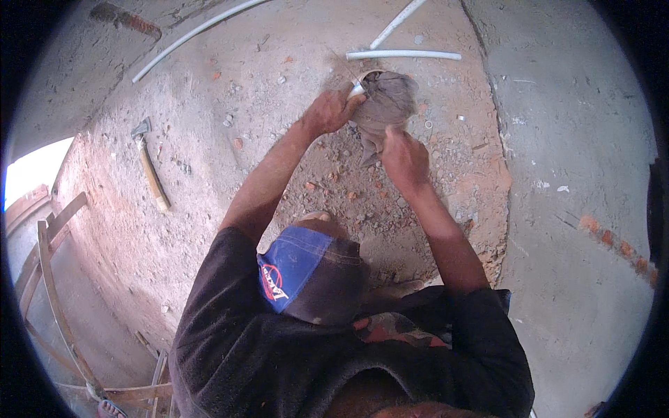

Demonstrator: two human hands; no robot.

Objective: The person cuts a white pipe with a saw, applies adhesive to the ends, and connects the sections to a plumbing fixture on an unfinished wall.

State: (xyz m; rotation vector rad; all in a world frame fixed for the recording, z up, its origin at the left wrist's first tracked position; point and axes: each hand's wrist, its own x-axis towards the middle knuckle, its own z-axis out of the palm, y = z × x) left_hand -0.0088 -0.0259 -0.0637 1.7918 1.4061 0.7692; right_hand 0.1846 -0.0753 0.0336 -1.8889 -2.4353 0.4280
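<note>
My left hand (334, 111) grips a short white pipe end (357, 90) at the upper middle, beside a crumpled grey-brown cloth (390, 94). A thin wire or rod stands by the pipe. My right hand (405, 157) has its fingers closed on the lower part of the cloth. The cloth covers most of a round opening in the dusty floor, whose pale rim shows at the top. Broken rubble (341, 191) lies just below it.
White pipes (403, 54) lie above my hands. A hatchet (152, 171) with a wooden handle lies at left, near leaning wooden boards (49, 258). A cement surface (571, 139) runs along the right. A sandalled foot (110, 407) shows at lower left.
</note>
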